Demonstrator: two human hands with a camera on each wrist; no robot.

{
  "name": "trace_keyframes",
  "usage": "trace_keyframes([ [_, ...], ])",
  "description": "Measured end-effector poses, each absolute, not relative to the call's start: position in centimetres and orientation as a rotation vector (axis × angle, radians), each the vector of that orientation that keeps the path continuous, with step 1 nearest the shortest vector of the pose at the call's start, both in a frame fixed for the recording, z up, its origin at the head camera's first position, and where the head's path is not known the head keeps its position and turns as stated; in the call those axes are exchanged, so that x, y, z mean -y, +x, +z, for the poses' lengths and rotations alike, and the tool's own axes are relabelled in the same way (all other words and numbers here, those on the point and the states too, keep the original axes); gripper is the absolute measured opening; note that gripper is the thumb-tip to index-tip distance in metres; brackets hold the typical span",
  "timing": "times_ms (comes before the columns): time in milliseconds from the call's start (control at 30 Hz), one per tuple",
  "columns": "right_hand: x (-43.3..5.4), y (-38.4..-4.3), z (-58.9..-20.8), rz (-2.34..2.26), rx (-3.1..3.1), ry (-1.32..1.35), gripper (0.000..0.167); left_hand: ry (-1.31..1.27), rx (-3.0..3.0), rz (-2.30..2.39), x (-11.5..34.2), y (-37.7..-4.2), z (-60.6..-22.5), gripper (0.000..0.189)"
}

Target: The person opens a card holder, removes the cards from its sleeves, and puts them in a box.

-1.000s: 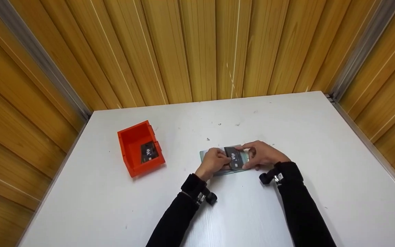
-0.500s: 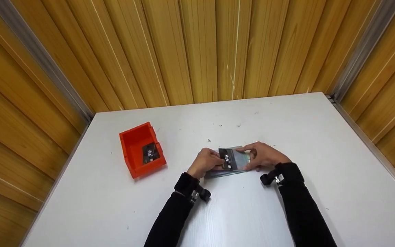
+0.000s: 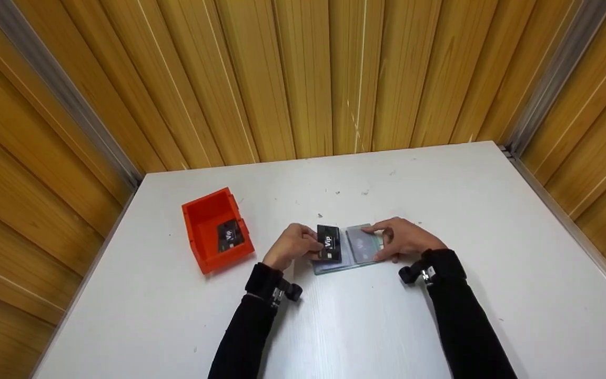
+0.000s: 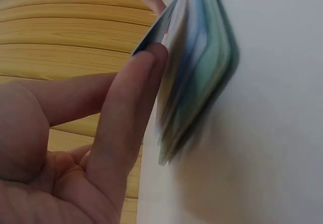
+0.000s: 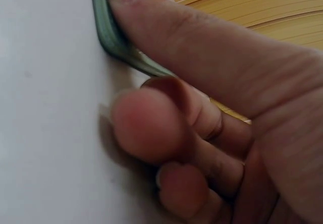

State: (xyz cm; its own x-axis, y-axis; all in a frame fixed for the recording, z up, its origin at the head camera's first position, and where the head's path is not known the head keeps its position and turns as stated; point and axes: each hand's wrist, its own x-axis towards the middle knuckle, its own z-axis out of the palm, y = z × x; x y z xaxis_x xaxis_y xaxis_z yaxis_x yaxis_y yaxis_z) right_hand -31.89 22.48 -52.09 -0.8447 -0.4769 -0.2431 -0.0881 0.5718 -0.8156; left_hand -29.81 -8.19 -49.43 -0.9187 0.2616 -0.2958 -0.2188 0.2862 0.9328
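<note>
In the head view my left hand pinches a black card marked "Vip" between thumb and fingers. The card stands just over the left half of an opened card holder with clear pages and a green edge. From the left wrist view, the fingertips hold the card by its edge, beside the fanned pages of the holder. My right hand grips the holder's right half by its edges, with thumb and index finger spread. In the right wrist view the thumb lies against the holder's green corner.
An orange-red bin stands to the left on the white table, with another black "Vip" card inside it. Yellow wood-look panels rise behind the table and at both sides.
My left hand has drawn the black card leftward, out from the holder's right clear pocket to over the left half. My right hand has stayed in place on the holder.
</note>
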Motion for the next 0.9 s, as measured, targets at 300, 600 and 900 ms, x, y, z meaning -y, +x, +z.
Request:
trace_keyframes([
  [300,-22.7,-32.0,-51.5,-1.205,-2.358,-0.496,0.076,0.047,-2.247,1.872,10.3,-29.9,-45.3,0.015],
  [600,-23.0,-32.2,-51.7,-1.206,-2.347,-0.563,0.076,-0.050,-2.295,2.013,11.7,-29.8,-43.5,0.016],
  [900,-22.7,-32.1,-52.2,-1.198,-2.352,-0.534,0.076,-0.292,-2.326,1.994,16.5,-30.1,-43.7,0.026],
])
